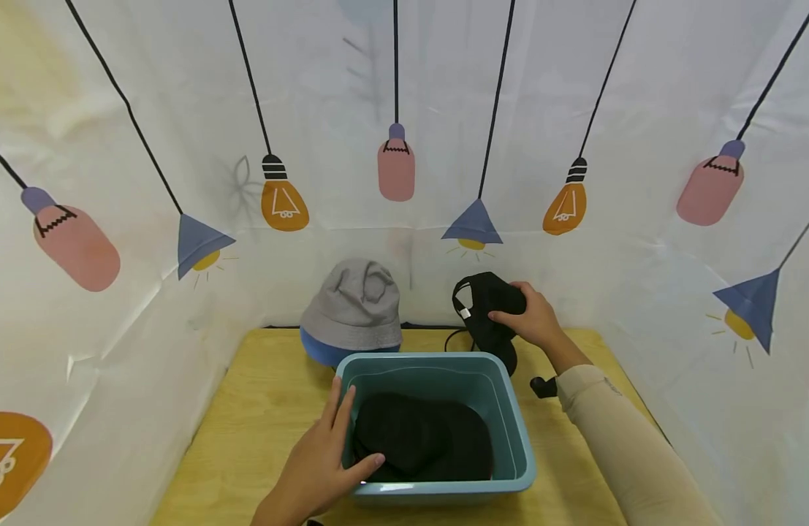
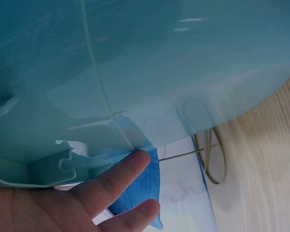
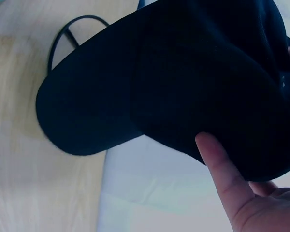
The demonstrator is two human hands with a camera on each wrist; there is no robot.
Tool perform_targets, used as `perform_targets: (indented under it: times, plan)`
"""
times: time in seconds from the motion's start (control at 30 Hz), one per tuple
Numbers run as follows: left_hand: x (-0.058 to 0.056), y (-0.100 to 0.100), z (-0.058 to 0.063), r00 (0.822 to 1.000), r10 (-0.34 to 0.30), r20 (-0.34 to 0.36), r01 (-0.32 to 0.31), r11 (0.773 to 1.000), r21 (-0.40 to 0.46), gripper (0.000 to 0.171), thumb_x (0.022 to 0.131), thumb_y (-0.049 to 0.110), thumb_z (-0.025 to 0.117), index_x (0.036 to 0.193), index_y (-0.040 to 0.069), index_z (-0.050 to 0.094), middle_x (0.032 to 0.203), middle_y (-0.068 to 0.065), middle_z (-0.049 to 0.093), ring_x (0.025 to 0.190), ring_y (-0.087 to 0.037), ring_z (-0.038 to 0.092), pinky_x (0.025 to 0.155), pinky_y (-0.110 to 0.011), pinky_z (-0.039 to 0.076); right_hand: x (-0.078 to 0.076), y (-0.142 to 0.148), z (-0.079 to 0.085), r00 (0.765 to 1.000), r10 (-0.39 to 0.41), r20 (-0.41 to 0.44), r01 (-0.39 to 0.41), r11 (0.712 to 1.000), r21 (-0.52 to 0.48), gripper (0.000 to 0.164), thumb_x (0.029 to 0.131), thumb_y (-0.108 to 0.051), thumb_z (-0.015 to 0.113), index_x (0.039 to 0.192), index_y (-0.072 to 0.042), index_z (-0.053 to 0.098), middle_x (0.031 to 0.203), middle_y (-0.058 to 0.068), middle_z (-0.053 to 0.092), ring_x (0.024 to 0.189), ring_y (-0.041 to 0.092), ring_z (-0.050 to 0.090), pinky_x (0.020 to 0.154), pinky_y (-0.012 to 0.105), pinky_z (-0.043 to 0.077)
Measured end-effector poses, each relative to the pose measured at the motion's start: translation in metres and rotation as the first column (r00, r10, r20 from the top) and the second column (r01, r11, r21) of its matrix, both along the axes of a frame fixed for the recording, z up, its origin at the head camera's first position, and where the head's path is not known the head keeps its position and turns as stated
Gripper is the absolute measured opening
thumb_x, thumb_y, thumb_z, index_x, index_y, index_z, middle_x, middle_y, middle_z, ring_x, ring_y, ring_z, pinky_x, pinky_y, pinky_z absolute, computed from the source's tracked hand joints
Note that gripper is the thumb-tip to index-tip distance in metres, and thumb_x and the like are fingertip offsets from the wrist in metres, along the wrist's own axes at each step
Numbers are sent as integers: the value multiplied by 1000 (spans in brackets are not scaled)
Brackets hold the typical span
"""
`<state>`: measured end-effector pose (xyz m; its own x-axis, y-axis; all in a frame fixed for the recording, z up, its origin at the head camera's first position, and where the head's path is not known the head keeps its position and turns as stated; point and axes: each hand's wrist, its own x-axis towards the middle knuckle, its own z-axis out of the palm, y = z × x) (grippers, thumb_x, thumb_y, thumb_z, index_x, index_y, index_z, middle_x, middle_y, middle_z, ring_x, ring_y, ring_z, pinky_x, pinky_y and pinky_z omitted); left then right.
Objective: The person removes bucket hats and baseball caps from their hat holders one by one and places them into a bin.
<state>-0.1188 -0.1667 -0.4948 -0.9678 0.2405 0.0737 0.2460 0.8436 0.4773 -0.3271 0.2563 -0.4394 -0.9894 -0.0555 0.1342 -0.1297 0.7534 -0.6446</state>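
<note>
In the head view, a teal plastic basin (image 1: 519, 438) stands at the near middle of the table with dark caps (image 1: 424, 438) inside, overlapping and hard to tell apart. My left hand (image 1: 321, 453) rests on its left rim, fingers straight and thumb reaching over the inside. From the left wrist, two extended fingers (image 2: 121, 174) show by the basin's outer wall (image 2: 150, 63). Behind the basin, my right hand (image 1: 532, 318) holds a black baseball cap (image 1: 490, 299) by its crown, brim downward. The right wrist view shows this cap (image 3: 183, 82) closely, a finger and thumb against it.
A grey bucket hat (image 1: 354, 307) sits over a blue hat (image 1: 321, 349) behind the basin's left corner. Thin wire loops, like a stand's base (image 3: 53, 46), show beside the black cap. A white printed sheet (image 1: 404, 270) hangs around the wooden table (image 1: 259, 409).
</note>
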Motion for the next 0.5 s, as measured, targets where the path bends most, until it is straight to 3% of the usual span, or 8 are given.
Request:
perform_targets:
  times: [0.27,0.5]
  plan:
    - [-1,0,-2,1000,-10,-21,10,1000,2,105,88,84,51,168,32,7,176,-3,-2,131,-32,61,87,-49,59,2,2,11,991,-16,-130,24,998,66,68,93,-35,75,146,-2,49,136,31,55,125,49,51,105,66,42]
    - [0,0,-2,1000,-5,6,5,1000,8,106,87,84,51,168,31,7,176,-4,-2,132,-33,60,87,-50,59,8,3,26,988,-2,-157,19,994,108,62,93,-29,75,143,0,53,134,31,55,123,48,51,104,65,43]
